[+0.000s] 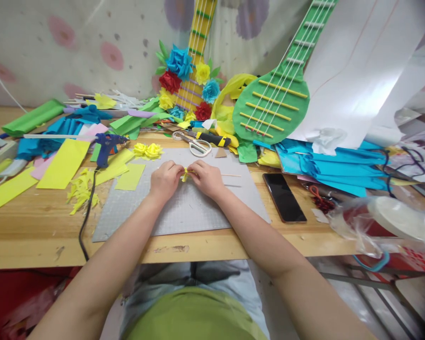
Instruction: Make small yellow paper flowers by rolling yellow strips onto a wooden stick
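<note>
Nearest, along the lower middle of the frame, the smooth wooden counter (212,250) is being partly covered by a flat, gridded grey mat (198,215). At right of centre a glossy phone (284,197) is being borne by the bare wood, while at left frilly yellow scraps (83,191) are being heaped loosely. Over the mat, at the centre of the frame, a small yellow paper piece (184,176) is being pinched between the fingertips of the left hand (166,182) and the right hand (208,179), both closed on it and nearly meeting. By its look, it is being judged very light, soft and easily creased or torn; a gentle grip is being favoured at its gathered middle, sparing the loose ends. Just right, thin straight sticks (232,175) are being supported by the mat. Farther up, ruffled yellow flowers (148,150) and white-handled scissors (200,148) are being seen, and at the top a rounded green paper-covered instrument (244,115) is being crossed by yellow rods and pale strings.
</note>
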Motion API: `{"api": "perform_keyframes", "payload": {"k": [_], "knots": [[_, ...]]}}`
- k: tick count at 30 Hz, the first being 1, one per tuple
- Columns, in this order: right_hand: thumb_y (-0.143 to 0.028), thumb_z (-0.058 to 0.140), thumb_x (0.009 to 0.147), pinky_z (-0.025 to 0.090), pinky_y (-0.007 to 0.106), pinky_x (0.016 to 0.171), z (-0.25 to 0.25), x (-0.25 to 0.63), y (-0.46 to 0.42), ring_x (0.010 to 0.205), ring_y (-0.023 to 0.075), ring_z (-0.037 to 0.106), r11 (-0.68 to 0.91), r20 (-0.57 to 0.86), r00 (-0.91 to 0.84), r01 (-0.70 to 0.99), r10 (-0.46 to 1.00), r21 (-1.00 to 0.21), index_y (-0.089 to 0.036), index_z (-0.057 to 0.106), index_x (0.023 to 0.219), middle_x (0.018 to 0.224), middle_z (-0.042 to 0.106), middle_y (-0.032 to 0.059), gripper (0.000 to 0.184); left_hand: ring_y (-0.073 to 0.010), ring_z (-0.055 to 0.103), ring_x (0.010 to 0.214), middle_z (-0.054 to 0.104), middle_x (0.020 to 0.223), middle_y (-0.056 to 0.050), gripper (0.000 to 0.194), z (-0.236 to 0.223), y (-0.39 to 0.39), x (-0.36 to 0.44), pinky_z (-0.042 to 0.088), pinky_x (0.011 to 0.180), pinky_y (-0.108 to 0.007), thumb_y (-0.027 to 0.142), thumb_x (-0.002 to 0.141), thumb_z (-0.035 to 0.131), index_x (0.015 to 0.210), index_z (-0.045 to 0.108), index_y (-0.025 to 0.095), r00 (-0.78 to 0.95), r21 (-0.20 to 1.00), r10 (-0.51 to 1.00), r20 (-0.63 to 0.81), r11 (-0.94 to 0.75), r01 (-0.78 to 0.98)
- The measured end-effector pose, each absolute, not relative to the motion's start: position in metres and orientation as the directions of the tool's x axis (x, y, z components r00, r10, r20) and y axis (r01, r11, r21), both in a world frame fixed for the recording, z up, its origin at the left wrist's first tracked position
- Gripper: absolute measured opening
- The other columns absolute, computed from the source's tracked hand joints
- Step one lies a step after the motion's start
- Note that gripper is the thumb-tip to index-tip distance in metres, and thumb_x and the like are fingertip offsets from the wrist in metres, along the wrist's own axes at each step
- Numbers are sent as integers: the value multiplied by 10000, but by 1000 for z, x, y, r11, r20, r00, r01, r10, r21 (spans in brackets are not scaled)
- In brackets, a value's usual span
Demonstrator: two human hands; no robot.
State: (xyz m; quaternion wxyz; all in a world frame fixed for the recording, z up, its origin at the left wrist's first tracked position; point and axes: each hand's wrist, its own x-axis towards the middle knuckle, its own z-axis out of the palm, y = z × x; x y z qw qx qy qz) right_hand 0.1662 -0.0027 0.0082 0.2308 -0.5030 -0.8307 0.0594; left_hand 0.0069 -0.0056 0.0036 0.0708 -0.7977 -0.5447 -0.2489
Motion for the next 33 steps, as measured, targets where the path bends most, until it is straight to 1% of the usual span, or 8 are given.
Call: {"api": "perform_keyframes", "payload": {"k": [4, 8, 14, 18, 23, 26, 31, 33], "knots": [[-310, 369, 880, 345, 206, 698, 2, 166, 0, 876, 106, 538, 533, 379, -403, 770, 833, -352, -222, 581, 968, 984, 606, 5, 246, -163, 529, 795, 587, 781, -53, 260, 5, -6, 8, 352, 646, -273, 315, 842, 393, 821, 631, 212, 271, 165, 837, 476, -388, 907], [-318, 375, 879, 352, 201, 719, -3, 167, 3, 895, 103, 543, 545, 420, -387, 751, 821, -374, -220, 598, 963, 991, 615, 12, 258, -154, 529, 783, 587, 760, -45, 259, 2, -6, 6, 347, 641, -269, 324, 840, 401, 805, 634, 217, 261, 177, 826, 499, -392, 903], [-270, 431, 853, 366, 204, 676, -3, 166, 4, 834, 105, 564, 564, 456, -381, 734, 804, -380, -232, 622, 899, 921, 637, -1, 200, -139, 525, 725, 582, 707, -29, 231, -5, -3, 5, 339, 601, -258, 314, 828, 438, 763, 633, 208, 286, 138, 750, 597, -448, 883], [-249, 416, 856, 365, 208, 670, -2, 167, 4, 846, 112, 561, 594, 487, -398, 721, 777, -358, -231, 621, 886, 901, 634, -1, 208, -133, 516, 704, 577, 691, -26, 250, -5, -4, 5, 339, 593, -255, 312, 840, 415, 770, 630, 207, 312, 104, 714, 627, -473, 875], [-268, 395, 867, 359, 209, 677, -3, 168, 3, 855, 110, 554, 598, 490, -402, 717, 774, -357, -224, 612, 906, 926, 629, 10, 225, -139, 509, 706, 561, 691, -36, 262, -2, -6, 7, 334, 599, -262, 313, 847, 396, 783, 626, 206, 311, 107, 726, 613, -466, 878], [-292, 399, 866, 357, 210, 677, -2, 167, 2, 825, 109, 547, 586, 483, -392, 725, 783, -361, -208, 600, 910, 925, 621, 19, 223, -143, 508, 713, 559, 698, -42, 263, -1, -6, 8, 332, 600, -264, 305, 849, 389, 794, 625, 203, 300, 103, 729, 615, -451, 886], [-289, 413, 852, 345, 213, 651, -1, 164, 0, 781, 113, 531, 541, 458, -363, 764, 811, -353, -197, 587, 860, 881, 606, 24, 197, -146, 513, 698, 567, 680, -39, 259, -2, -7, 9, 327, 593, -267, 298, 842, 404, 771, 634, 203, 298, 70, 732, 613, -426, 902], [-280, 413, 850, 341, 215, 649, -1, 164, 0, 781, 115, 528, 534, 463, -355, 771, 812, -346, -200, 581, 849, 872, 601, 20, 186, -148, 516, 694, 570, 669, -35, 256, -3, -6, 9, 326, 588, -268, 300, 838, 413, 758, 637, 207, 292, 77, 735, 612, -423, 903]]}}
